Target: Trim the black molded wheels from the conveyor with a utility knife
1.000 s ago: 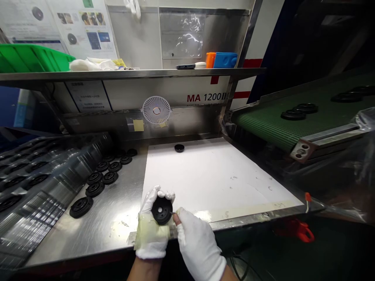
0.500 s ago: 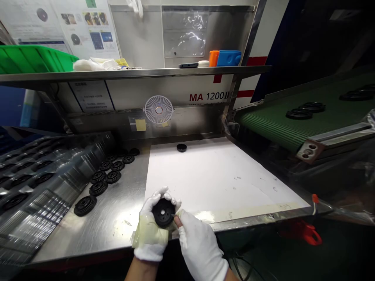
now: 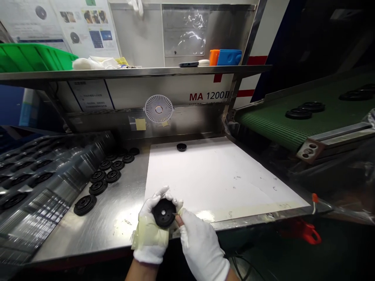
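My left hand [image 3: 149, 230], in a white glove with yellowish tape around the palm, is closed around a black round plastic part [image 3: 163, 219]. The part has a pale centre hole and its face is tilted up towards me. My right hand [image 3: 199, 242], also gloved in white with a bare thumb tip, is pinched at the part's right edge. A small thin tip shows there, too little to tell what it is. On the white sheet [image 3: 216, 175] lies another black round piece [image 3: 181, 147]. Several ridged black round parts [image 3: 98, 187] sit on the metal table to the left.
Stacked clear plastic trays [image 3: 52, 207] with black parts fill the left side. A green conveyor belt [image 3: 263, 125] carrying black parts runs at the right. Above the table is a metal shelf [image 3: 152, 72] with a green bin [image 3: 35, 58]; a white fan [image 3: 158, 109] stands below it.
My right hand has shifted very slightly right at the part's edge, and the small tip shows more. My left hand keeps the part in nearly the same place.
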The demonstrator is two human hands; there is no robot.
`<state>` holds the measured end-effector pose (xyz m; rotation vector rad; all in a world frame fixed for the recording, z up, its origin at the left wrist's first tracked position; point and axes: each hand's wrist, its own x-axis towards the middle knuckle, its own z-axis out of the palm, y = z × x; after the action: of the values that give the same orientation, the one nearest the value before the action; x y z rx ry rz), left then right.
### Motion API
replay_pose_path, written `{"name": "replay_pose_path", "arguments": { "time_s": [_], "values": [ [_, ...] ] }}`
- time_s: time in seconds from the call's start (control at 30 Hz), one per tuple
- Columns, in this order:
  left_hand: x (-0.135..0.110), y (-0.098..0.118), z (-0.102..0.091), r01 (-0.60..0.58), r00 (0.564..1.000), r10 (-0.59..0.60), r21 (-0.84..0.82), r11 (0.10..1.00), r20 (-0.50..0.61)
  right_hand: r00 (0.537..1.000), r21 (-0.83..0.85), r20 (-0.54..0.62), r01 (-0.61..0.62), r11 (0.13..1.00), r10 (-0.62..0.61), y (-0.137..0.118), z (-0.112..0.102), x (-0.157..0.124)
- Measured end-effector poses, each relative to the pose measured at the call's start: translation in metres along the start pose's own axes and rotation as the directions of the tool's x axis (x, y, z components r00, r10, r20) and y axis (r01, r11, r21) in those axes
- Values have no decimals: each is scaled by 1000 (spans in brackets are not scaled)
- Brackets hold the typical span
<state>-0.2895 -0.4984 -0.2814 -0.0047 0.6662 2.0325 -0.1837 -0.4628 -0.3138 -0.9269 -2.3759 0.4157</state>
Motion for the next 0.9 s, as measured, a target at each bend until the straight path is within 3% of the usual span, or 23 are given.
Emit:
{"name": "replay_pose_path", "arguments": {
  "time_s": [0.23, 0.43, 0.63, 0.9],
  "values": [
    [4, -6, 6, -174, 983, 170, -66, 983, -64, 995, 4, -63, 72, 997, -72, -10, 12, -9],
    [-4, 2, 1, 25, 1000, -25, -7, 1000, 3, 998, 47, -53, 30, 998, -27, -4, 3, -3],
    [4, -4, 3, -103, 993, 99, -54, 993, -64, 1000, 36, 4, -13, 999, 13, 1, 3, -5],
    [0, -2, 7, -182, 983, 183, 29, 983, -21, 1000, 56, 28, -12, 998, 11, -2, 7, -7]
  ]
}}
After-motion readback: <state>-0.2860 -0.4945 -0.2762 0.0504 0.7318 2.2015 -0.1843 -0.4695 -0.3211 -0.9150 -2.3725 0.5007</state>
